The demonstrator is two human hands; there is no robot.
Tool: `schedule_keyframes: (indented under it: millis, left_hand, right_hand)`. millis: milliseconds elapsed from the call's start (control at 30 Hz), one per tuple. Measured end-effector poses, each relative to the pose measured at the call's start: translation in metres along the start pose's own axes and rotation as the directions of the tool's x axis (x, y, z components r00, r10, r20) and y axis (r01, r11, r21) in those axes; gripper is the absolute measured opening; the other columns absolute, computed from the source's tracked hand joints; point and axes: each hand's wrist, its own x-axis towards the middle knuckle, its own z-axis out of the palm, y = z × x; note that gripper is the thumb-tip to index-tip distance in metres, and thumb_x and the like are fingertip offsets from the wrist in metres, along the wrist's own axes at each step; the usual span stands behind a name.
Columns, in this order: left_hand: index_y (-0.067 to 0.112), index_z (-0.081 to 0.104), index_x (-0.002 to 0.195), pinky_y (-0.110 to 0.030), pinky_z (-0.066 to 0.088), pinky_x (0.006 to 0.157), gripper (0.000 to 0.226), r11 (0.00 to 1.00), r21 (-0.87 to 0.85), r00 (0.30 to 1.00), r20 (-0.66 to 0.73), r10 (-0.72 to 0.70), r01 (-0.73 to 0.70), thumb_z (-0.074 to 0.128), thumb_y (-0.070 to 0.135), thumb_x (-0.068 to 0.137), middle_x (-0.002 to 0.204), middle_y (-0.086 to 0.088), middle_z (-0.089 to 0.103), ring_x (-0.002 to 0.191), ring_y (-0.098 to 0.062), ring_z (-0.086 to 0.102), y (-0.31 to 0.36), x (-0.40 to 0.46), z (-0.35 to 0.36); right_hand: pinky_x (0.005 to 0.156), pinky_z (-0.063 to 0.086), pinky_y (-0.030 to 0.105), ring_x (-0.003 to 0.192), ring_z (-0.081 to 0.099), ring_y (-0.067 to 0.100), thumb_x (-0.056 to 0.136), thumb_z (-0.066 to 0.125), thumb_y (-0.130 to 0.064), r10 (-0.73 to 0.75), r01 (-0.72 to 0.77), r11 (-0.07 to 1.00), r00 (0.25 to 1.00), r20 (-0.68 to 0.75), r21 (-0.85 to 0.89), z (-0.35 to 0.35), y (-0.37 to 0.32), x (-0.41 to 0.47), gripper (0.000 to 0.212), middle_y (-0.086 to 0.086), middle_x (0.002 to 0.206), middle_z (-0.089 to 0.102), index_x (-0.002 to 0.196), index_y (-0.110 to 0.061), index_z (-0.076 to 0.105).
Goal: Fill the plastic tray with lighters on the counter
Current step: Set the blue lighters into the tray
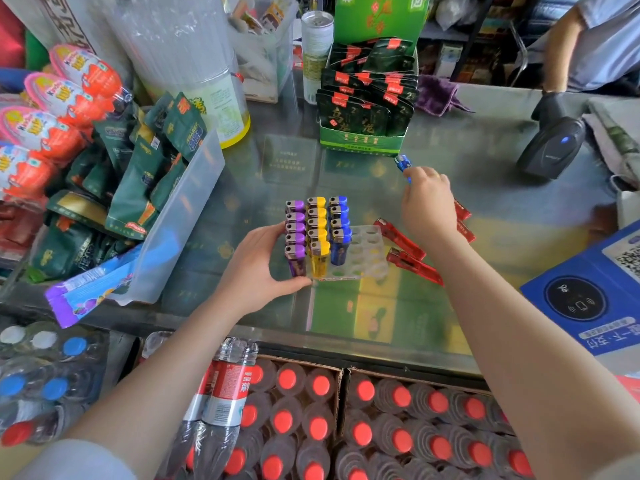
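A clear plastic tray stands on the glass counter, its right-hand holes bare. In it stand a row of purple lighters, a row of yellow lighters and a row of blue lighters. My left hand grips the tray's near left corner. Beyond the tray to the right, my right hand pinches a blue lighter at its fingertips. Several red lighters lie flat on the counter right of the tray, some partly hidden under my right wrist.
A green box of dark packets stands behind the tray, and a black barcode scanner at the right. A clear bin of green snack bags crowds the left. A blue payment stand sits near right. Another person's arm is at far right.
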Motion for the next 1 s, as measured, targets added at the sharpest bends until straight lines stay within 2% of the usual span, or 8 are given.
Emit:
schedule_keyframes:
  millis: [133, 300, 367, 433, 633, 733, 867, 1000]
  left_hand:
    - [0.024, 0.049, 0.123, -0.042, 0.035, 0.102, 0.072, 1.0, 0.007, 1.0, 0.001, -0.007, 0.007, 0.073, 0.051, 0.061, 0.127, 0.006, 0.051, 0.12, -0.011, 0.04, -0.005, 0.002, 0.002]
    - [0.027, 0.052, 0.118, -0.041, 0.038, 0.099, 0.066, 1.0, -0.014, 1.0, -0.013, 0.006, -0.006, 0.073, 0.052, 0.06, 0.12, 0.011, 0.053, 0.117, -0.011, 0.043, -0.005, 0.002, 0.002]
    - [0.028, 0.053, 0.115, -0.041, 0.039, 0.098, 0.062, 1.0, -0.003, 1.0, -0.011, 0.012, -0.012, 0.073, 0.051, 0.061, 0.118, 0.013, 0.054, 0.116, -0.011, 0.044, -0.005, 0.003, 0.002]
    - [0.029, 0.054, 0.115, -0.042, 0.039, 0.097, 0.061, 1.0, 0.003, 1.0, -0.009, 0.015, -0.015, 0.072, 0.052, 0.061, 0.117, 0.012, 0.055, 0.115, -0.012, 0.044, -0.005, 0.003, 0.002]
    - [0.027, 0.053, 0.117, -0.04, 0.038, 0.098, 0.063, 1.0, -0.002, 1.0, -0.014, 0.008, -0.008, 0.075, 0.046, 0.062, 0.119, 0.01, 0.053, 0.117, -0.013, 0.042, -0.001, 0.001, 0.001]
    - [0.027, 0.052, 0.119, -0.039, 0.037, 0.099, 0.064, 1.0, 0.001, 1.0, -0.01, 0.008, -0.008, 0.075, 0.046, 0.062, 0.119, 0.01, 0.052, 0.118, -0.013, 0.041, 0.001, 0.0, 0.0]
    - [0.025, 0.051, 0.12, -0.04, 0.036, 0.1, 0.067, 1.0, 0.008, 1.0, -0.004, 0.012, -0.011, 0.074, 0.046, 0.062, 0.123, 0.006, 0.053, 0.118, -0.014, 0.042, 0.001, 0.001, 0.0]
    - [0.025, 0.051, 0.121, -0.038, 0.034, 0.102, 0.068, 0.998, 0.038, 0.999, 0.007, 0.041, -0.041, 0.07, 0.052, 0.062, 0.127, 0.007, 0.052, 0.12, -0.014, 0.042, -0.004, 0.003, 0.001]
  right_hand:
    - [0.087, 0.039, 0.042, 0.107, 0.046, 0.039, 0.084, 0.035, 0.008, 0.074, -0.072, 0.995, 0.997, 0.028, -0.065, 0.008, -0.002, 0.015, 0.03, 0.023, 0.115, 0.055, 0.11, 0.002, 0.049]
    - [0.077, 0.044, 0.039, 0.098, 0.053, 0.038, 0.086, 0.041, 0.005, 0.117, -0.117, 0.993, 0.992, 0.05, -0.001, 0.009, -0.005, 0.019, 0.027, 0.024, 0.11, 0.057, 0.108, 0.001, 0.055]
    - [0.071, 0.043, 0.034, 0.084, 0.055, 0.034, 0.088, 0.044, -0.002, 0.064, -0.071, 0.995, 0.993, 0.095, 0.067, 0.011, -0.009, 0.017, 0.023, 0.022, 0.104, 0.061, 0.1, 0.0, 0.063]
    - [0.073, 0.047, 0.033, 0.084, 0.057, 0.033, 0.089, 0.044, -0.005, 0.009, -0.022, 0.996, 0.99, 0.137, 0.09, 0.012, -0.013, 0.014, 0.024, 0.02, 0.106, 0.061, 0.101, -0.001, 0.065]
    - [0.065, 0.042, 0.031, 0.078, 0.053, 0.03, 0.081, 0.05, 0.008, -0.134, 0.154, 0.986, 0.961, 0.241, -0.065, 0.004, -0.008, 0.0, 0.028, 0.017, 0.11, 0.051, 0.104, -0.004, 0.061]
    - [0.063, 0.043, 0.034, 0.088, 0.056, 0.035, 0.085, 0.053, -0.003, -0.217, 0.23, 0.971, 0.964, 0.154, -0.07, -0.008, -0.011, -0.009, 0.018, 0.017, 0.105, 0.055, 0.102, -0.004, 0.059]
    - [0.065, 0.037, 0.028, 0.079, 0.051, 0.021, 0.085, 0.058, -0.011, -0.137, 0.154, 0.942, 0.988, -0.077, 0.298, -0.022, -0.022, -0.033, 0.015, 0.011, 0.101, 0.058, 0.099, -0.007, 0.056]
    - [0.055, 0.04, 0.011, 0.058, 0.053, 0.002, 0.083, 0.064, -0.012, 0.006, -0.001, 0.683, 1.0, -0.004, 0.731, -0.032, -0.03, -0.075, 0.019, -0.011, 0.069, 0.06, 0.079, -0.026, 0.051]
